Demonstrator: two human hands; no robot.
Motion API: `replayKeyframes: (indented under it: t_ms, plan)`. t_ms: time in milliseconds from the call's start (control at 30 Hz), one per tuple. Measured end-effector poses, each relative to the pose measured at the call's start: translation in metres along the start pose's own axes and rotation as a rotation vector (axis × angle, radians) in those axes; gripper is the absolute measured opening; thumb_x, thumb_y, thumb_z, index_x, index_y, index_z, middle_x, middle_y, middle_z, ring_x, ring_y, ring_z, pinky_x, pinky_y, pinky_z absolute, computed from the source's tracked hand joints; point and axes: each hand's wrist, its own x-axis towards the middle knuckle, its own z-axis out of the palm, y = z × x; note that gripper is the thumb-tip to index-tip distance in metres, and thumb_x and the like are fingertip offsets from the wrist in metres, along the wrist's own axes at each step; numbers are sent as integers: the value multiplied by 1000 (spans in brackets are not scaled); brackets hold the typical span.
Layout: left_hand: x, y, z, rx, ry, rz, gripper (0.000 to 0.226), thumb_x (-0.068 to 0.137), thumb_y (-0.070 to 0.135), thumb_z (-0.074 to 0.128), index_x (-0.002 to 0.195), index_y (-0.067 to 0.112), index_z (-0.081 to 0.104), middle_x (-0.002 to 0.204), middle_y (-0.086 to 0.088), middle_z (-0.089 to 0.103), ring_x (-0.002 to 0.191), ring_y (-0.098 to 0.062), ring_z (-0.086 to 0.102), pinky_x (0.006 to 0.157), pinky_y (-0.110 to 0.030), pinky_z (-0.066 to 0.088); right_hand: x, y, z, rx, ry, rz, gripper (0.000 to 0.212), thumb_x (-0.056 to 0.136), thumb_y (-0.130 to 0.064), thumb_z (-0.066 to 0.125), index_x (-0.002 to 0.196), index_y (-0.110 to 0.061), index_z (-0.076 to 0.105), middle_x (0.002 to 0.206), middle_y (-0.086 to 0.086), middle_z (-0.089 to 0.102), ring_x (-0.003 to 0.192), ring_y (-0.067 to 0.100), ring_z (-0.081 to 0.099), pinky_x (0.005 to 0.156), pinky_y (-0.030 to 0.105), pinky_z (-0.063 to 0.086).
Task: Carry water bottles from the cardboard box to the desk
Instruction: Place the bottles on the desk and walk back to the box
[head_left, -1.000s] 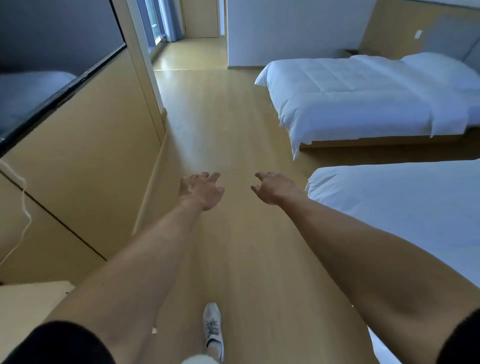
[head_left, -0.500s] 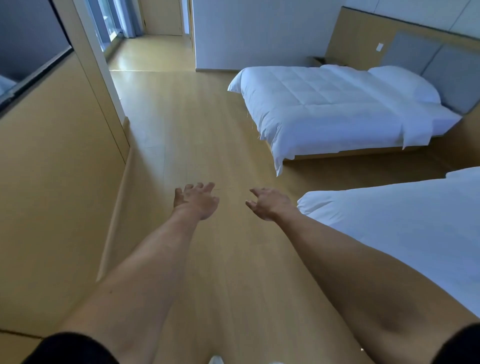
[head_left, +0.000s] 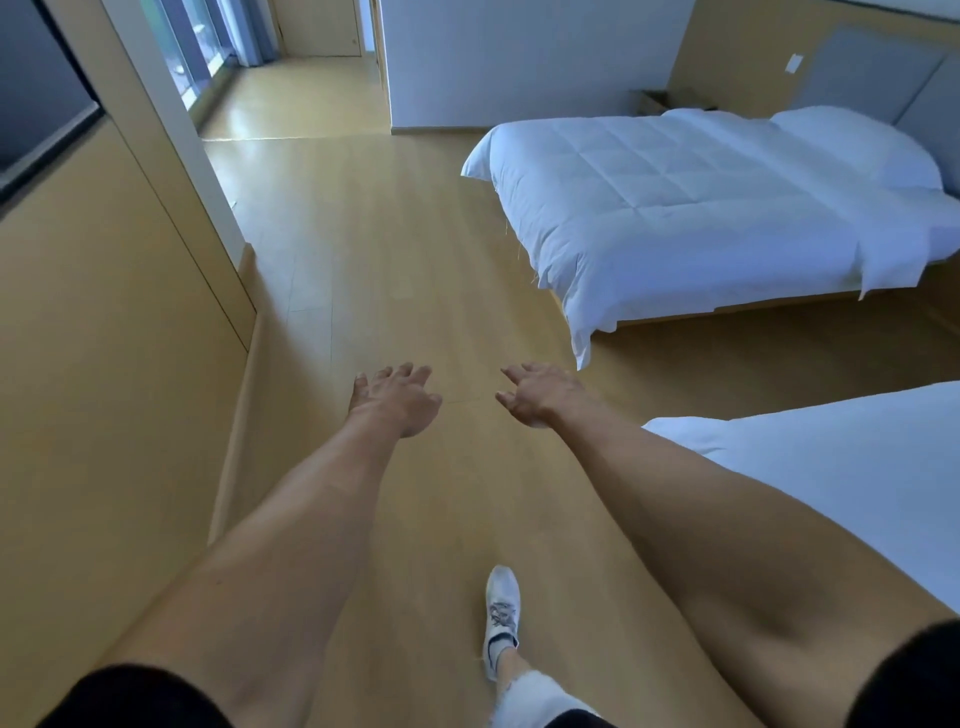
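Note:
My left hand (head_left: 397, 397) and my right hand (head_left: 540, 392) are stretched out in front of me over the wooden floor, palms down, fingers relaxed and spread, holding nothing. A brown cardboard box (head_left: 657, 100) shows far off at the back, behind the far bed, next to the wall. No water bottle and no desk can be seen in the head view.
A far bed with white duvet (head_left: 675, 208) stands at the right, a near bed (head_left: 831, 467) at the lower right. A wood-panelled wall (head_left: 104, 338) runs along the left. My white shoe (head_left: 501, 618) steps on the floor (head_left: 389, 260). A doorway opens at the back left.
I have walked forward along the floor and the view has swung to the right. My foot has come into view below. Both hands stay empty and outstretched.

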Motion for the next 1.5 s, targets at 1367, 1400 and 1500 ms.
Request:
replayKeyframes:
  t_ms: [1367, 1400, 1500]
  plan:
    - [737, -157, -272, -71, -24, -19, 55, 105, 46, 28, 157, 30, 25, 163, 4, 27, 149, -24, 26, 120, -50, 20, 723, -40, -308, 33, -43, 80, 62, 102, -54, 32, 156, -28, 23, 161, -1, 28, 147, 23, 29, 115, 45, 31]
    - [752, -160, -278, -75, -26, -19, 55, 105, 46, 28, 157, 30, 25, 163, 4, 27, 149, -25, 26, 120, -50, 19, 738, -42, -315, 33, -45, 82, 62, 102, -54, 32, 156, -28, 23, 161, -1, 28, 147, 23, 29, 115, 45, 30]
    - [796, -167, -291, -69, -39, -19, 55, 105, 47, 28, 157, 30, 25, 164, 4, 27, 149, -26, 26, 120, -51, 18, 782, -46, -330, 53, -55, 79, 62, 102, -54, 34, 156, -28, 23, 161, 0, 29, 147, 23, 28, 116, 45, 29]
